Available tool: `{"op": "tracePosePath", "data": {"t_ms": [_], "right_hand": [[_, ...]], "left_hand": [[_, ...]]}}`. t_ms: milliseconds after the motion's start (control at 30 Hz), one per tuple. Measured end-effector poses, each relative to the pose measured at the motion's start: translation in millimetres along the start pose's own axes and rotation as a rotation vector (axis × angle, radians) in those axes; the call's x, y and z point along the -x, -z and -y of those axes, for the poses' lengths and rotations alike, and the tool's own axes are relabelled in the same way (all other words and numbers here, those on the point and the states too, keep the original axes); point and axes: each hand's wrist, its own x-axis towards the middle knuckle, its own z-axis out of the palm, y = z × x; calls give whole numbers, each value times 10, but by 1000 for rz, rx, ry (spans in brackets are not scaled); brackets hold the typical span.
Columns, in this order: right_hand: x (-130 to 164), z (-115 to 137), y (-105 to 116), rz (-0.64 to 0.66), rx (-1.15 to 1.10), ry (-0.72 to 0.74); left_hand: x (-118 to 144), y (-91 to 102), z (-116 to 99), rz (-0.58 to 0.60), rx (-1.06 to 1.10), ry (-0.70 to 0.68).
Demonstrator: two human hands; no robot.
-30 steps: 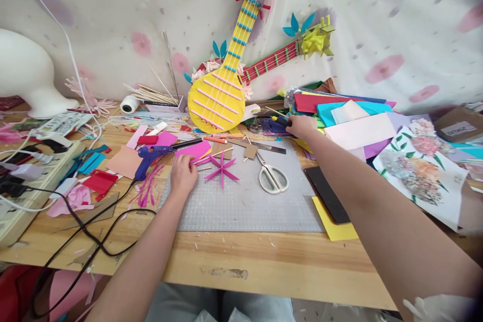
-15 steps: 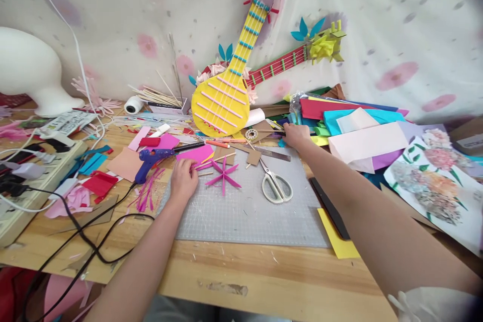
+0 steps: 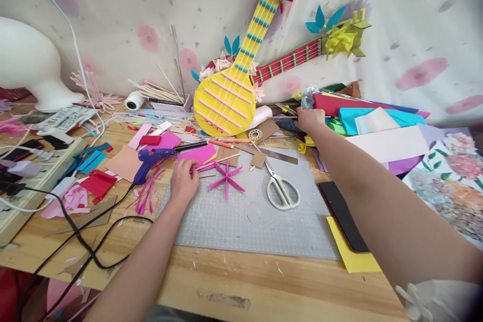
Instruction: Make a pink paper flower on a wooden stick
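The magenta star (image 3: 227, 176) (six-armed) lies on matting (image 3: 249, 231)

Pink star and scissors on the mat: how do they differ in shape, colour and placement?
The pink star has six narrow arms spreading from its centre, while the scissors have two looped handles and slim blades. The star is bright pink; the scissors' handles are pale. The star lies nearer the left hand, the scissors farther to the right. Both lie on the grey cutting mat.
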Motion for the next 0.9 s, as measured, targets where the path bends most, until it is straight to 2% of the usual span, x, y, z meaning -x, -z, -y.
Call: {"op": "tracePosePath", "data": {"t_ms": [100, 233, 333, 433, 567, 633, 733, 800, 900], "right_hand": [[70, 23, 3, 35, -6, 6], [262, 87, 12, 162, -32, 49], [430, 109, 35, 212, -94, 22], [599, 97, 100, 210, -228, 2], [910, 125, 202, 144, -497, 33], [1132, 199, 217, 153, -615, 53], [1510, 382, 177, 142, -649, 30], [1749, 530, 127, 129, -686, 31], [2026, 753, 56, 95, -725, -45]], "left_hand": [[-4, -7, -5, -1, -16, 1], [-2, -4, -18, -2, -25, 15], [2, 8, -31, 6, -29, 9], [8, 19, -51, 32, -26, -32], [22, 27, -76, 127, -14, -127], [28, 26, -80, 171, -10, -172], [25, 11, -67, 202, -20, -206], [14, -7, -49, 199, -25, -199], [-8, -35, -17, 166, -25, -173]]}}
